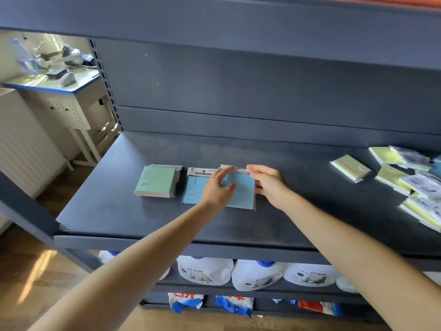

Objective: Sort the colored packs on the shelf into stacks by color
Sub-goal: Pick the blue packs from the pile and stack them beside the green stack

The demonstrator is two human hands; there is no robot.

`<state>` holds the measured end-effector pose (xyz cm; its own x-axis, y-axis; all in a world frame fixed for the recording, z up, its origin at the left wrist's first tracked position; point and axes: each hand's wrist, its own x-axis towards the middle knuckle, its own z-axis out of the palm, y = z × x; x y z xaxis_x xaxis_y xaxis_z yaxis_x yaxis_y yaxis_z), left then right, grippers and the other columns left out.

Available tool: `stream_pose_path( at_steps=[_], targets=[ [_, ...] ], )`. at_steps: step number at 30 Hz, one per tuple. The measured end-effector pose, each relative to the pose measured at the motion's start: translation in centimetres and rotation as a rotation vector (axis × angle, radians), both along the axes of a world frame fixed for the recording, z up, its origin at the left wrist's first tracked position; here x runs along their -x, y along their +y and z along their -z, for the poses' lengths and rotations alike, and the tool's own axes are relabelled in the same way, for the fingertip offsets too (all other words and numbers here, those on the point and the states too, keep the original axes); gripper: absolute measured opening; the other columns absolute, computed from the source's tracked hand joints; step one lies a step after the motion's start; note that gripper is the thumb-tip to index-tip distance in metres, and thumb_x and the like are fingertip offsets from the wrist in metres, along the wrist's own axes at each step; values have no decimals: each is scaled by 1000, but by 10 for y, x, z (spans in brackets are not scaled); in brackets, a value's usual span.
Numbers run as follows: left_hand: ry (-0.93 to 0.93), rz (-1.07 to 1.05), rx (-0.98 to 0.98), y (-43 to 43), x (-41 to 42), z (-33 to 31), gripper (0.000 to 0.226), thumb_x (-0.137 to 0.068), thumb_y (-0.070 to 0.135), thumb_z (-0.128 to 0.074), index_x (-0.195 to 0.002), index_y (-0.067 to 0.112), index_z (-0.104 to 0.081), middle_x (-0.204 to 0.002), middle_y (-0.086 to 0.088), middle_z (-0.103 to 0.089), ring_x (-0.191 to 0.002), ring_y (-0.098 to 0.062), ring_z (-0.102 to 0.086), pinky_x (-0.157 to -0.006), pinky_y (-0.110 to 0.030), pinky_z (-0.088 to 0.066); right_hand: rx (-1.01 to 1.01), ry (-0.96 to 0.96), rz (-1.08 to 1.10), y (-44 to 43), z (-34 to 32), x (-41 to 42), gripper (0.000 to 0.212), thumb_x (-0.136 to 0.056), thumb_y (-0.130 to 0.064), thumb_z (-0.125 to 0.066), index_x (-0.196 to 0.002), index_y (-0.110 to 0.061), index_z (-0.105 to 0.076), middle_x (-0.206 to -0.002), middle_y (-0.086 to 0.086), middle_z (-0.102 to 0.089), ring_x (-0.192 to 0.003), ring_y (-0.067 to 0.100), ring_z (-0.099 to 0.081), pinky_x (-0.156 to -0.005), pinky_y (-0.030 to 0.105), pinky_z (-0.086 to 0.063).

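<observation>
Sorting is under way on the dark shelf (pixel 119 211), and the layout already reads as groups by color. Left of center lies the green pack (pixel 156 181), flat, on what looks like a short stack with a pinkish edge showing below, so I cannot be sure the lower layers match it. Just beside it, to the right, lies a blue pack (pixel 194 191), header card toward the back wall.

At center both hands hold a second blue pack (pixel 239 191). The left hand (pixel 218 187) has its thumb on the pack's face and fingers at its upper left corner; the right hand (pixel 269 181) pinches the header and right edge. The pack sits low, overlapping the first blue pack's right edge; whether it rests on the shelf I cannot tell. Held from both sides like this, it is likely being squared up to go onto or beside its blue neighbour.

At the right of the frame the yellow packs (pixel 350 167) lie loose and overlapping, some face down, well apart from the sorted ones: probably the pile not yet sorted.

At the bottom of the frame, a lower shelf holds white jugs (pixel 205 271) with blue caps; beneath them sit red, white and blue bags (pixel 186 303).
</observation>
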<state>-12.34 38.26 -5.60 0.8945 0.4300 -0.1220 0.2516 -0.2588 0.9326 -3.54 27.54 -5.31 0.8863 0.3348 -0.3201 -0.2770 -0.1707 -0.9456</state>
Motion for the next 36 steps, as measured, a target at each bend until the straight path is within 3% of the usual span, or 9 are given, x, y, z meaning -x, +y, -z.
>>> stream_pose_path(
  at_steps=[2, 8, 16, 18, 20, 24, 27, 30, 36],
  targets=[
    [-42, -20, -24, 4, 1, -4, 49, -87, 2, -46, -131, 24, -50, -148, 5, -35, -118, -26, -51, -87, -24, -44, -36, 15, 7, 5, -1, 1, 31, -93, 0, -46, -118, -7, -62, -106, 11, -60, -92, 25, -57, -63, 26, -49],
    [-64, -61, -177, 29, 3, -6, 45, -87, -1, -48, -128, 17, -54, -142, -2, -43, -125, -20, -44, -78, -8, -30, -41, 25, -24, 31, -4, 6, 30, -93, 0, -48, -118, -6, -62, -108, 10, -60, -93, 23, -57, -60, 25, -50],
    [78, -31, -351, 66, 14, 5, 49, -84, 6, -52, -131, 16, -50, -144, -4, -45, -131, -23, -42, -104, -27, -34, 58, -42, -136, 67, 7, 15, 29, -93, -3, -49, -119, -4, -61, -106, 9, -59, -94, 20, -55, -66, 27, -53],
    [105, -23, -370, 68, 15, 5, 50, -85, 7, -51, -134, 16, -48, -149, -9, -38, -138, -25, -35, -108, -28, -30, 127, -126, -139, 73, 13, 12, 26, -91, -6, -52, -113, -9, -65, -104, 7, -61, -94, 19, -56, -80, 34, -54],
    [124, -19, -396, 69, 16, 5, 52, -87, 8, -51, -137, 17, -44, -155, -10, -26, -142, -24, -29, -110, -26, -26, 213, -222, -144, 76, 16, 11, 24, -89, -8, -55, -109, -10, -68, -101, 3, -62, -94, 17, -55, -92, 35, -50],
    [95, -3, -418, 69, 18, 4, 53, -87, 8, -50, -138, 19, -43, -156, -8, -24, -142, -22, -30, -108, -24, -27, 295, -315, -134, 78, 16, 13, 28, -88, -4, -56, -112, -7, -68, -118, 5, -65, -99, 14, -54, -86, 19, -38],
    [82, 12, -418, 70, 21, 6, 50, -87, 8, -50, -136, 20, -46, -156, -7, -24, -141, -22, -32, -105, -21, -27, 310, -368, -129, 79, 17, 12, 32, -86, 2, -54, -112, -6, -69, -129, 5, -62, -115, 21, -58, -94, 19, -38],
    [66, 44, -436, 69, 25, 4, 48, -88, 9, -51, -134, 22, -48, -155, -5, -27, -140, -20, -33, -101, -19, -27, 350, -435, -129, 80, 17, 14, 34, -84, 8, -50, -110, -5, -70, -129, 6, -61, -116, 24, -57, -90, 17, -37],
    [80, 207, -542, 61, 31, 8, 54, -86, 23, -60, -137, 22, -44, -156, -8, -22, -147, -26, -12, -117, -28, -12, 404, -523, -198, 84, 16, 17, 32, -85, 7, -50, -109, -3, -70, -132, 9, -58, -123, 23, -52, -99, 21, -37]
  ],
)
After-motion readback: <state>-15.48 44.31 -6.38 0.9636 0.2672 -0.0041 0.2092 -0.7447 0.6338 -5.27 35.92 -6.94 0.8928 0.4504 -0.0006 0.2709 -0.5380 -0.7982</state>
